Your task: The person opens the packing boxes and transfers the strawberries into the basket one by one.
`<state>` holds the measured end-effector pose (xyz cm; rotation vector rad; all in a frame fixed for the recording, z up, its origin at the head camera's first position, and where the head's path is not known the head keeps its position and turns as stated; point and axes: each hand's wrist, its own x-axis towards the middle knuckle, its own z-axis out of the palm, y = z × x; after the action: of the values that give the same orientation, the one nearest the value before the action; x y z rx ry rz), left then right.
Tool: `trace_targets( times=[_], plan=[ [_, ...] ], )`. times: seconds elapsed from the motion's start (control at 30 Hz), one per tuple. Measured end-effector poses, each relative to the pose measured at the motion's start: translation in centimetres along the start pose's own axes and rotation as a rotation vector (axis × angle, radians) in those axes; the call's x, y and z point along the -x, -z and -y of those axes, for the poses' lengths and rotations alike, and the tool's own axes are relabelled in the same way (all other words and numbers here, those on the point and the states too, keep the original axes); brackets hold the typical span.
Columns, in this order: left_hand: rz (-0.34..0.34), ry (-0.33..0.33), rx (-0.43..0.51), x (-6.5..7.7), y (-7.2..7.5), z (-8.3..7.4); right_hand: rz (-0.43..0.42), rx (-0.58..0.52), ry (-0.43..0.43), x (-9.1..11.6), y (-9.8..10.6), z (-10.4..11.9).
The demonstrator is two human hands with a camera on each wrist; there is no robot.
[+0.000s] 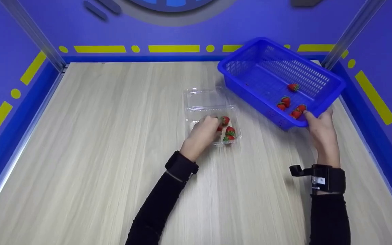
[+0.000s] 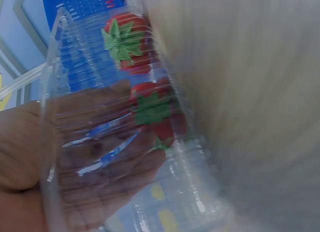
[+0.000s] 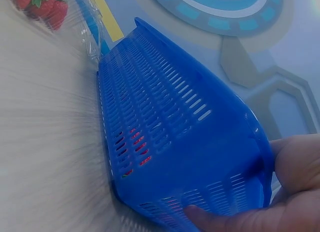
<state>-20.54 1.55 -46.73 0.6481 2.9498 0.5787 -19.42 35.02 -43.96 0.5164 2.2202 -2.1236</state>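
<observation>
My left hand (image 1: 202,134) reaches down into an open clear plastic clamshell box (image 1: 193,115). Its fingertips pinch a strawberry (image 1: 220,129), partly hidden by the hand in the head view. In the left wrist view the fingers show through the box wall around a strawberry (image 2: 152,107), with another strawberry (image 2: 125,42) beside it. More strawberries (image 1: 230,131) lie along the box's right side. My right hand (image 1: 322,131) grips the near right end of a blue plastic basket (image 1: 243,89), thumb over the rim and fingers outside. Several strawberries (image 1: 285,101) lie inside it, towards that hand.
The clamshell's lid (image 1: 205,98) is folded back, close to the basket's left side. Both containers are on a light wood-grain table (image 1: 114,136). Blue panels (image 1: 182,34) with yellow marks wall in the back and sides.
</observation>
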Motion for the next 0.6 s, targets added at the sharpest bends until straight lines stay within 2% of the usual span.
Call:
trace_targets(
  times=[0.17,0.4,0.6],
  plan=[
    [-0.001,0.0,0.045,0.11,-0.22,0.34,-0.005,0.036,-0.007,0.0,-0.08,0.08],
    [-0.004,0.016,0.023,0.19,-0.11,0.49,-0.01,0.057,-0.025,-0.05,0.08,0.18],
    [-0.003,-0.013,-0.001,0.44,-0.19,0.43,-0.009,0.033,-0.011,-0.07,0.19,0.0]
  ],
)
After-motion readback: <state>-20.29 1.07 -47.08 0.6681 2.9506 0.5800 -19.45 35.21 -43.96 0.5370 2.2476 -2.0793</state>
